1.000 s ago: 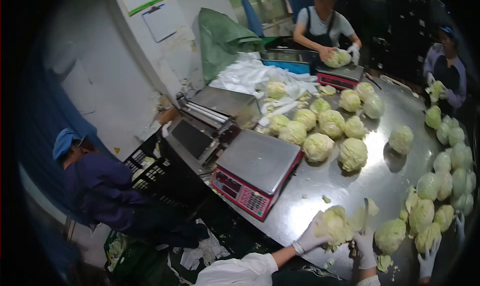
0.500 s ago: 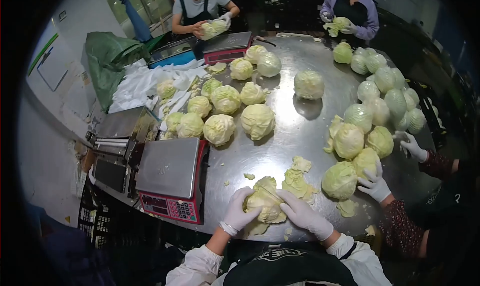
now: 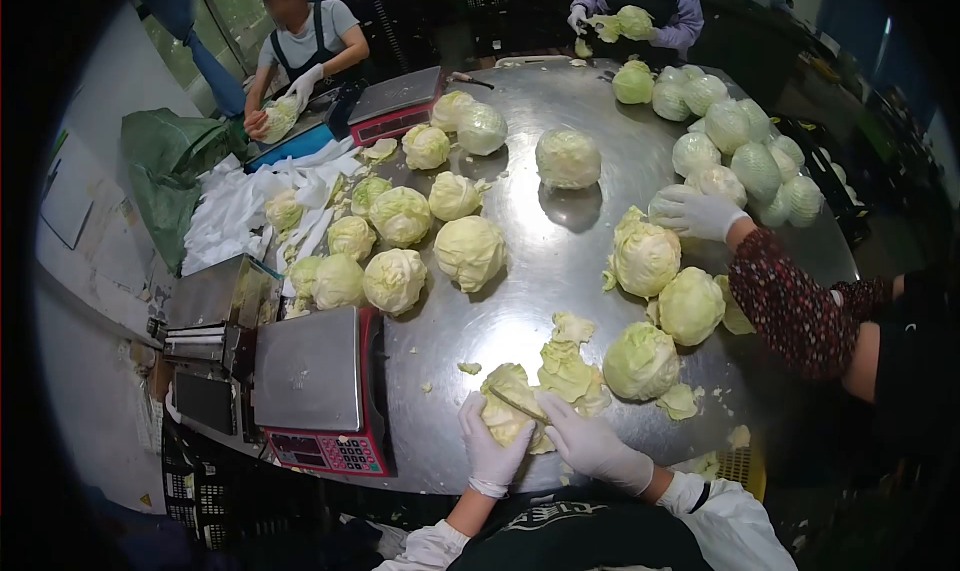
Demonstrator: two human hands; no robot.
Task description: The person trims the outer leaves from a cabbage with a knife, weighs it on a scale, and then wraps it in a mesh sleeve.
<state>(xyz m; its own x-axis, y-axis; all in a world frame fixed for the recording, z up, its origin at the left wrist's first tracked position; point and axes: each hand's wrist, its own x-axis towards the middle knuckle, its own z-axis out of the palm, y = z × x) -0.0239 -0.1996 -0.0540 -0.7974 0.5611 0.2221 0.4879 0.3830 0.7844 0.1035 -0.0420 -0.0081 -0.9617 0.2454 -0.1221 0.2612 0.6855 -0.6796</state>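
Observation:
A pale green cabbage (image 3: pixel 508 432) rests at the near edge of the steel table, between my gloved hands. My left hand (image 3: pixel 490 449) is curled around its left side, gripping it. Across the top of the cabbage lies a thin brownish strip, seemingly a knife (image 3: pixel 517 404) seen edge-on. My right hand (image 3: pixel 597 448) is closed at the strip's right end and against the cabbage; its handle is hidden. Loose outer leaves (image 3: pixel 565 369) lie just beyond, with a trimmed-looking cabbage (image 3: pixel 641 361) to the right.
A red scale (image 3: pixel 310 381) stands left, near a wrapping machine (image 3: pixel 215 316). Several bare cabbages (image 3: pixel 400 217) sit centre-left; wrapped ones (image 3: pixel 755 171) pile up on the right. A co-worker's gloved hand (image 3: pixel 703 214) reaches in from the right. Two other people work across the table (image 3: pixel 560 261).
The view has shifted right. The strip now lies more plainly across my cabbage. The neighbour's hand has moved to the wrapped cabbages, and the far-left person has lowered a cabbage to the left.

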